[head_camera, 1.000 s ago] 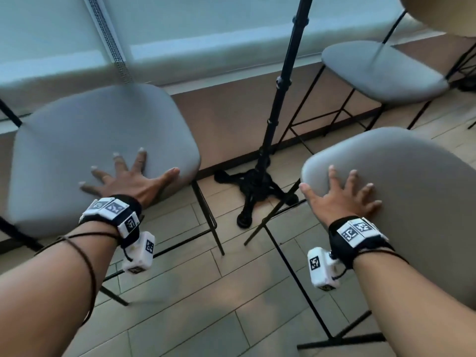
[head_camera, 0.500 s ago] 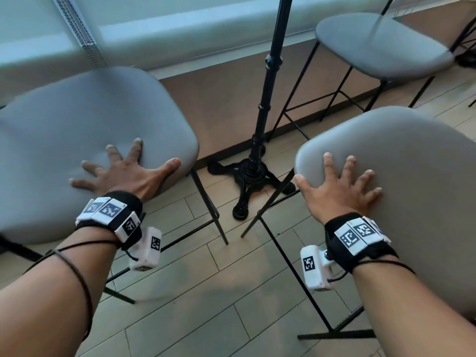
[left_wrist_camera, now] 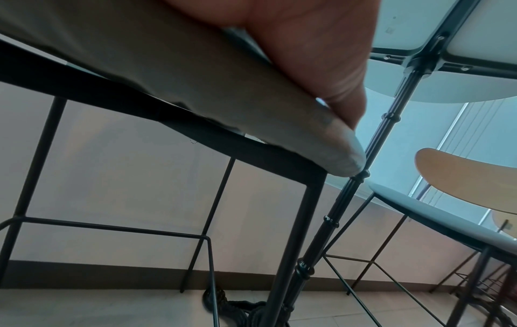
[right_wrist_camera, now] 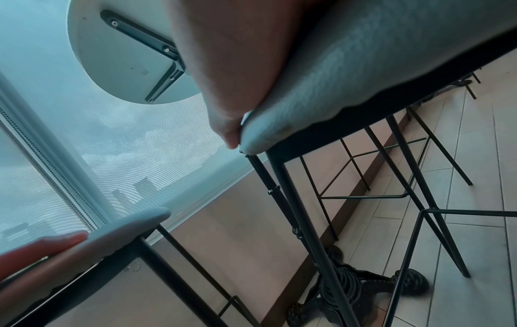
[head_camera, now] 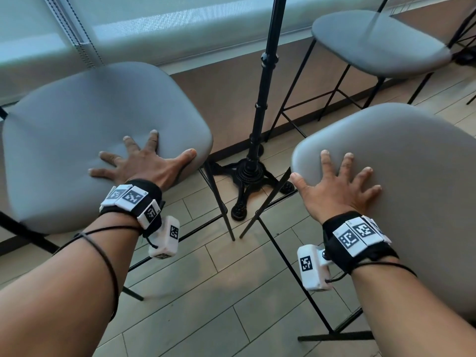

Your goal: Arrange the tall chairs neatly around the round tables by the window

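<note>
pale floor tiles run up to a low brown wall under a long window with its blind down, which is where the tall chairs belong. between the person's arms rises the black table post, standing on an ornate 4-footed base; the wrist views show the round table top overhead, so the seats are meant to tuck in under it. 3 grey chairs are in view. the left chair sits close to the wall, its near corner beside the post; the right chair stands on the room side, angled toward the base; a far chair waits by the wall beyond the post. both near seats flank the post, probably so they can be slid in evenly from 2 sides. the left hand lies flat on the left seat, fingers spread and straight, thumb along the seat's front edge, pressing rather than clutching. the right hand rests the same way on the right seat, fingers splayed, thumb at the rim, a hold suited to steering a chair on its thin black legs.
</note>
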